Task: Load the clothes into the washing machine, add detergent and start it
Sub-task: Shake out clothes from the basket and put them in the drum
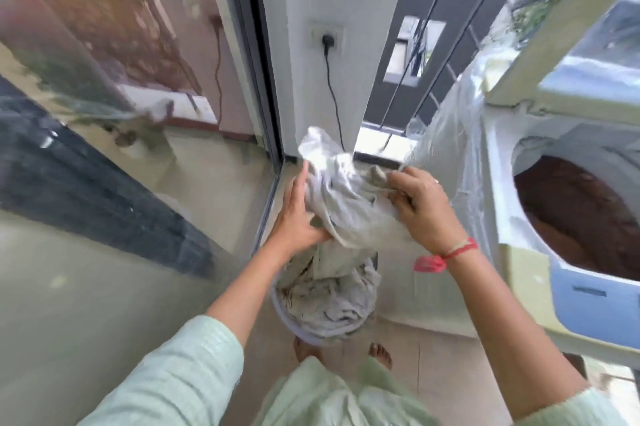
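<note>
Above the basket [288, 319], beside the open washing machine [502, 207], left hand [300, 218] and right hand [420, 209] clutch a pale garment [346, 200].

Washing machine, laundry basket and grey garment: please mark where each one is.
washing machine [585, 290], head view, on its front control panel.
laundry basket [281, 304], head view, on its left rim.
grey garment [346, 204], head view, on the bunched middle of the cloth.

- Left hand [301, 214] reaches forward from the near left, forearm [242, 283] bare, pale green sleeve [180, 373] at the elbow; its fingers [320, 235] curl under a pale cloth [346, 204].
- Right hand [422, 207], back up, pinches the same cloth from the right; red thread [459, 248] circles its wrist.
</note>
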